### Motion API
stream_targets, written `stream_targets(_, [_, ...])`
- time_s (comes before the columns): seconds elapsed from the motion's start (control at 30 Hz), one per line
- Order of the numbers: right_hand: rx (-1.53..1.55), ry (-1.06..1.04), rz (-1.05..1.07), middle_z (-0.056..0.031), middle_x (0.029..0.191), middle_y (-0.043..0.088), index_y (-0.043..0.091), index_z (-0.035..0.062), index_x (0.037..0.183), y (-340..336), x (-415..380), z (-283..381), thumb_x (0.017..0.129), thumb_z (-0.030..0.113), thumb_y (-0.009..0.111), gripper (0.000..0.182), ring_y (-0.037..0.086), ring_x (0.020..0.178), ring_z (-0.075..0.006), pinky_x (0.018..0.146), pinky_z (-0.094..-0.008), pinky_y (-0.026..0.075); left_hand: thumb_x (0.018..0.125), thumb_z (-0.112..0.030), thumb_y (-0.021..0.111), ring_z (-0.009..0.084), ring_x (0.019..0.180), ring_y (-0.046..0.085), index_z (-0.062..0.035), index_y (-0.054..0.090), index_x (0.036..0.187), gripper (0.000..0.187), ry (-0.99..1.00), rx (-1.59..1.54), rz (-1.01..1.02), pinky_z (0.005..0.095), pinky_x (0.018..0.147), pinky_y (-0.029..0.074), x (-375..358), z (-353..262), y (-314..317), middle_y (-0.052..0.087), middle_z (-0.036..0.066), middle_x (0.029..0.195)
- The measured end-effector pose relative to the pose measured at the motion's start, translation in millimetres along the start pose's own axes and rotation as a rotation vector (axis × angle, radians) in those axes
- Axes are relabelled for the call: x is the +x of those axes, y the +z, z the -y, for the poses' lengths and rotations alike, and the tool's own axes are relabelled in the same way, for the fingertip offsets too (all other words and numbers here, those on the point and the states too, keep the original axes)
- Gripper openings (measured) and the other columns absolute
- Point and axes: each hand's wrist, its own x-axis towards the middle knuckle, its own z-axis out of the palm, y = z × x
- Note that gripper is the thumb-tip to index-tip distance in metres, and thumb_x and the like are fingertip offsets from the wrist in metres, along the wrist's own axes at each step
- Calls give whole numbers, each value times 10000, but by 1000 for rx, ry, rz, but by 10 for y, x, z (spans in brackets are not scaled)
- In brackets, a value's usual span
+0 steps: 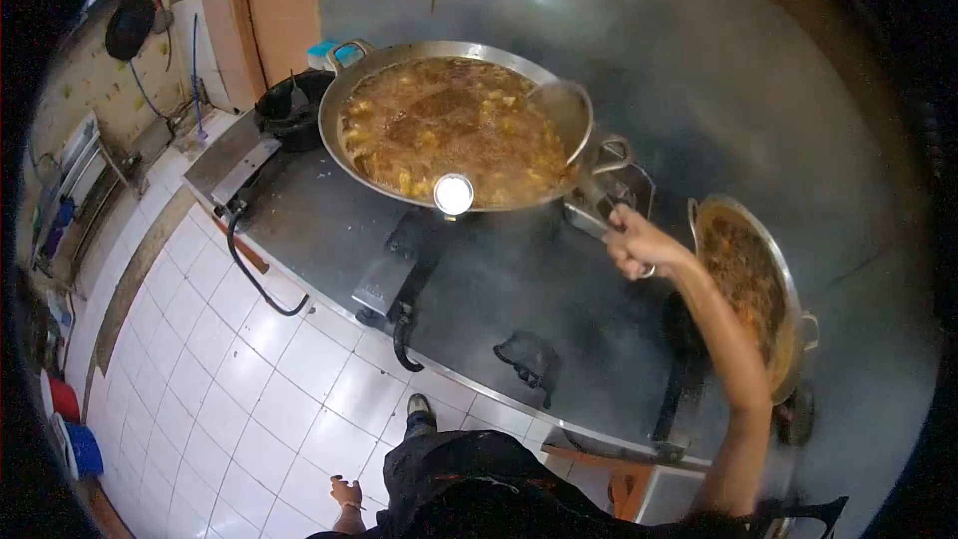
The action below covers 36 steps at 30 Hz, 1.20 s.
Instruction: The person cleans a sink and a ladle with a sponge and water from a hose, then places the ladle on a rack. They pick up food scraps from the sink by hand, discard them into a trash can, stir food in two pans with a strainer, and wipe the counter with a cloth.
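Observation:
A wide metal wok (454, 125) on the stove holds bubbling brown liquid with yellowish pieces in it. At the right of this wok, my right hand (644, 243) is closed round the handle of a metal utensil (591, 190), whose far end reaches toward the wok's right side and is blurred by steam. Down by my body, over the tiled floor, my left hand (346, 491) hangs with its fingers partly spread and nothing in it. A second wok (743, 289), with dark oil and orange-brown pieces, stands to the right of my right forearm.
Steam drifts over the dark stove top (479, 279). A black pan (289, 110) sits behind at the left. A black cloth-like lump (529, 359) lies near the front edge. Black hoses (254, 279) hang off that edge. Red and blue containers (80, 447) stand far left.

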Motion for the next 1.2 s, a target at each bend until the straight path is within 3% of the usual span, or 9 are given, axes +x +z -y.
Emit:
stream_targets(0.2, [344, 43, 123, 44, 491, 250, 228, 159, 831, 426, 48, 26, 808, 53, 410, 212, 214, 330, -31, 316, -201, 159, 633, -195, 583, 310, 776, 551, -45, 392, 963, 410, 477, 16, 233, 369, 712, 417, 1259, -372, 84, 584, 169, 769])
stream_targets(0.4, [613, -94, 146, 56, 473, 232, 255, 165, 835, 639, 58, -206, 819, 71, 403, 176, 175, 300, -27, 328, -204, 147, 672, -168, 566, 272, 692, 571, -56, 472, 931, 298, 480, -356, 328, 333, 622, 451, 1674, -1276, -174, 587, 162, 743])
stream_targets(0.57, [653, -145, 79, 65, 465, 240, 279, 165, 831, 781, 32, -331, 812, 83, 425, 169, 175, 298, -26, 329, -192, 183, 672, -207, 599, 218, 651, 571, -66, 504, 901, 285, 433, -225, 450, 305, 593, 460, 1761, -1143, 33, 587, 126, 695])
stream_targets(0.73, [524, -164, 13, 43, 463, 262, 266, 159, 829, 810, 2, -333, 813, 64, 415, 178, 199, 320, -33, 325, -194, 178, 692, -144, 562, 208, 609, 522, -36, 424, 948, 310, 26, -917, 1105, 286, 482, 468, 1727, -832, 34, 539, 136, 756])
stream_targets(1.0, [-122, -180, -175, 3, 490, 342, 259, 102, 836, 881, 49, -152, 805, 54, 392, 144, 316, 358, -73, 314, -218, 239, 696, -169, 568, 169, 549, 545, -28, 476, 911, 273, -40, -427, 861, 274, 458, 468, 1865, -719, 114, 562, 97, 702])
stream_targets(1.03, [-325, -300, -257, -76, 527, 386, 260, 90, 849, 880, 113, -187, 792, 55, 409, 164, 394, 414, -197, 377, -302, 288, 691, -188, 576, 150, 533, 561, -25, 511, 880, 258, 310, -601, 785, 265, 463, 473, 1690, -704, -49, 576, 75, 674])
stream_targets(1.07, [-529, -419, -339, -154, 565, 431, 260, 77, 862, 914, 143, -137, 778, 56, 427, 188, 473, 471, -321, 440, -386, 337, 685, -169, 577, 158, 543, 565, -26, 516, 877, 246, 10, -491, 858, 258, 478, 473, 1794, -825, -21, 580, 83, 690])
stream_targets(1.1, [-526, -306, -359, -219, 655, 451, 271, 58, 862, 945, 113, -35, 764, 46, 433, 190, 475, 663, -425, 557, -444, 337, 686, -171, 574, 161, 550, 568, -24, 518, 875, 245, 95, -405, 709, 258, 478, 470, 1735, -796, 10, 581, 88, 694])
stream_targets(1.2, [-608, -448, -408, -232, 675, 450, 274, 62, 880, 934, 134, 18, 762, 37, 432, 199, 464, 673, -441, 548, -446, 340, 693, -166, 564, 166, 580, 571, -9, 509, 901, 267, 173, -238, 561, 257, 489, 468, 1500, -1063, -102, 579, 99, 713])
